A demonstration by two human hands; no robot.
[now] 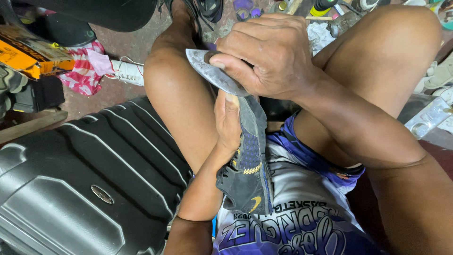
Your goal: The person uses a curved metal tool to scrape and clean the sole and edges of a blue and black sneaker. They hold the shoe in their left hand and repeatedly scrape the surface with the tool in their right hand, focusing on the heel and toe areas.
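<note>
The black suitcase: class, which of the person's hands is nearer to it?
Left. The left hand, gripping the shoe, is closer to the black suitcase; the right hand, holding the blade, is farther.

One package was in view: a flat orange-and-black cardboard box (21, 54), lying tilted at the far left, beyond the ribbed dark grey suitcase (89, 184). A small oval metal badge (102, 194) sat on the suitcase shell, near its middle. I saw no signs and no screens.
</note>
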